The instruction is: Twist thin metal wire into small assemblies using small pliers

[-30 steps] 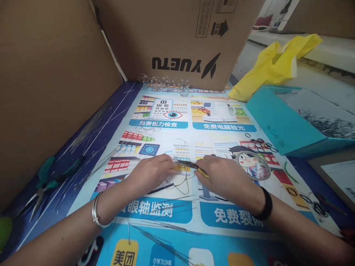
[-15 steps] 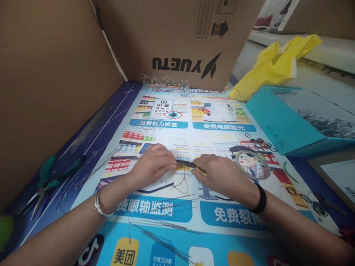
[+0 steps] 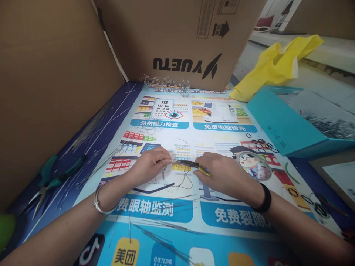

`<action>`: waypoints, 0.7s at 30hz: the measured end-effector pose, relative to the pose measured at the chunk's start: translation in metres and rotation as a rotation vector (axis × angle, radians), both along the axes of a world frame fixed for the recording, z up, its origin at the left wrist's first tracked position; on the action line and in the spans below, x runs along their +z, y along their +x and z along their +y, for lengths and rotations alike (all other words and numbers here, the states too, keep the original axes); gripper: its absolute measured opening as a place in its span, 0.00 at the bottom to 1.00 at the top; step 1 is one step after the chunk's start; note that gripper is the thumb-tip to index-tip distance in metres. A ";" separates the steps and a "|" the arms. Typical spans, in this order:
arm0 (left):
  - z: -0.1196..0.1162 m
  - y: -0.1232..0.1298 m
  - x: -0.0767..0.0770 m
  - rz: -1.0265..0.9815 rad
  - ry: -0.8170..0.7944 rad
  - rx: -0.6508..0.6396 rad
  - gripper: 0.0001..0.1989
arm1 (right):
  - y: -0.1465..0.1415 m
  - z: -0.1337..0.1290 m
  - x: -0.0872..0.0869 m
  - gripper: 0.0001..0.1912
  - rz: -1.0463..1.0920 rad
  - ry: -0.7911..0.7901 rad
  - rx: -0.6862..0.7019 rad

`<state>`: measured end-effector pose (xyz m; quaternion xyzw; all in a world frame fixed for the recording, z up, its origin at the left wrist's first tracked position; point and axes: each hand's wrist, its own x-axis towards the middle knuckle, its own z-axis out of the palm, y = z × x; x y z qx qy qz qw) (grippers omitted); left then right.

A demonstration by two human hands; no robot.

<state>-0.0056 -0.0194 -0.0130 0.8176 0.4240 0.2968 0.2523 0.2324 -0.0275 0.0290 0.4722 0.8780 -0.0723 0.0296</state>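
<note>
My right hand [image 3: 217, 168] is wrapped round a pair of yellow-handled pliers [image 3: 190, 163], whose dark jaws point left at my other hand. My left hand [image 3: 149, 163] pinches thin wire [image 3: 173, 161] between thumb and fingertips, right at the tips of the jaws. Whether the jaws grip the wire is too small to tell. Twisted wire loops [image 3: 185, 180] hang or lie just below the pliers, over the printed poster sheet [image 3: 194, 138].
Teal-handled pliers [image 3: 46, 186] and loose straight wires [image 3: 163, 240] lie around. A round clear container [image 3: 253, 165] sits by my right wrist, with black rings [image 3: 260, 142] beyond. Cardboard [image 3: 172, 33] walls the back. A turquoise box [image 3: 288, 125] holds silvery wire pieces.
My hands have moved slightly apart, the left one a little to the left and the right one to the right. More of the pliers' jaws now shows between them.
</note>
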 end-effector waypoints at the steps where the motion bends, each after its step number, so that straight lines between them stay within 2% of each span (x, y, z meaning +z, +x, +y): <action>1: 0.000 0.000 0.000 0.005 -0.004 0.004 0.08 | 0.001 0.000 0.000 0.14 0.005 -0.012 0.006; 9: -0.001 0.001 0.001 0.001 -0.014 0.018 0.08 | -0.004 -0.003 0.003 0.13 -0.031 0.029 0.040; 16: -0.008 0.009 0.000 -0.094 -0.070 0.116 0.06 | -0.006 -0.010 0.006 0.09 -0.078 0.131 0.089; 21: -0.012 0.013 0.001 -0.098 -0.054 0.161 0.06 | 0.002 -0.012 0.015 0.11 -0.127 0.113 0.078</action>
